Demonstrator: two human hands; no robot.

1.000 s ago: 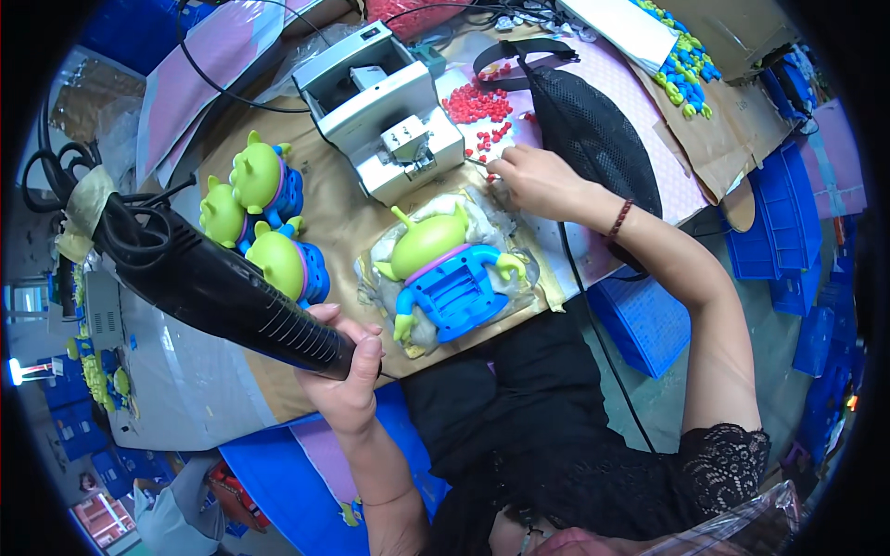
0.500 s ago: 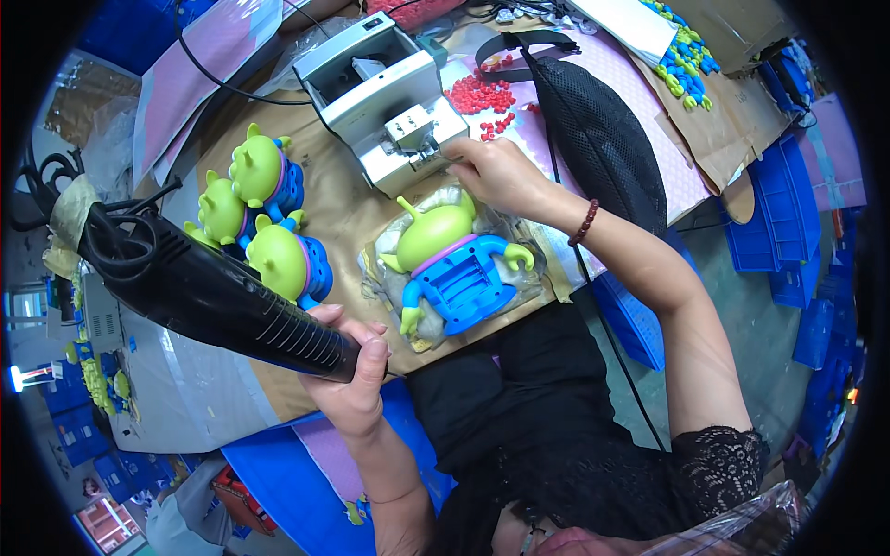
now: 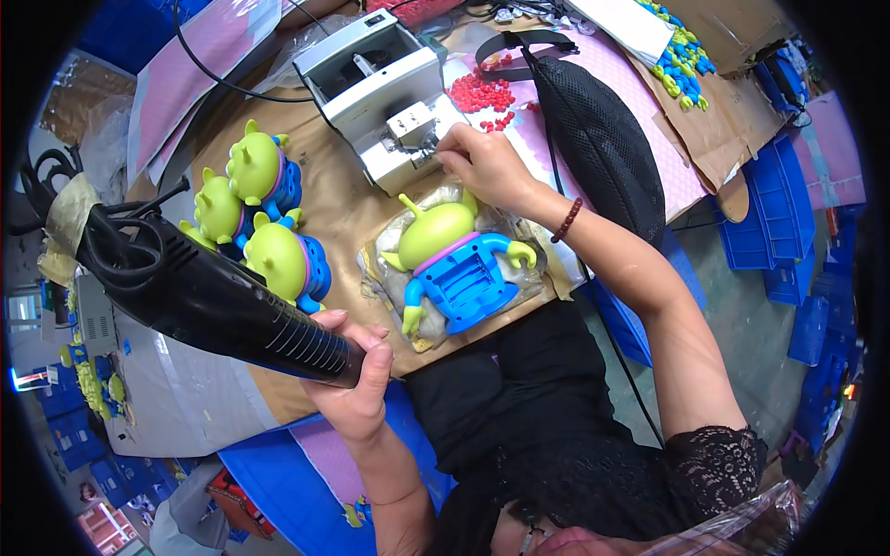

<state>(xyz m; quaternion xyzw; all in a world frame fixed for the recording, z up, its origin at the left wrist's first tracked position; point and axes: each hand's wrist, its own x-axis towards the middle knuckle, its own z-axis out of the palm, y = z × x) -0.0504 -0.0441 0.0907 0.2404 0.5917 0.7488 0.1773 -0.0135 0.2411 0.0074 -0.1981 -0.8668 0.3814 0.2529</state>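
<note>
My left hand [image 3: 357,385] is wrapped round the lower end of a black electric screwdriver [image 3: 232,301] with a cord looped at its upper end. My right hand [image 3: 489,167] has its fingers pinched at the front of a grey-white screw feeder [image 3: 383,93]; whatever is between the fingertips is hidden. Just below that hand, a green and blue toy figure [image 3: 454,264] lies on a plastic-wrapped padded support [image 3: 375,287], an open blue battery compartment facing up. Several similar toy figures [image 3: 255,167] stand to the left, partly behind the screwdriver.
Small red parts [image 3: 479,93] are scattered beyond the feeder. A black mesh bag [image 3: 593,139] lies at the right, near a heap of green and blue pieces [image 3: 681,69]. Blue crates [image 3: 765,208] stand at the far right. Cables run across the table.
My right hand has drawn slightly to the left and up along the feeder's front, its fingers bending more. My left hand and the screwdriver have barely shifted. The toy figure stays put.
</note>
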